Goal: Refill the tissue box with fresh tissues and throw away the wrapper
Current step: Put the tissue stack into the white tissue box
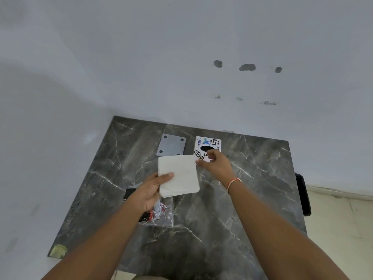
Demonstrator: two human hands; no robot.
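Two hands [150,190] [217,166] hold one tissue stack [178,175] near one box [207,148].

1 head-worn wide-angle view, looking forward and steeply down from above, close over both forearms, dark marble table [252,199] filling lower centre, white wall [141,57] across upper half, pale floor at right edge

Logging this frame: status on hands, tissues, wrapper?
Left hand grips tissue stack, right hand pinches its far corner. Box just beyond, empty wrapper on table under left hand. Nothing blocking.
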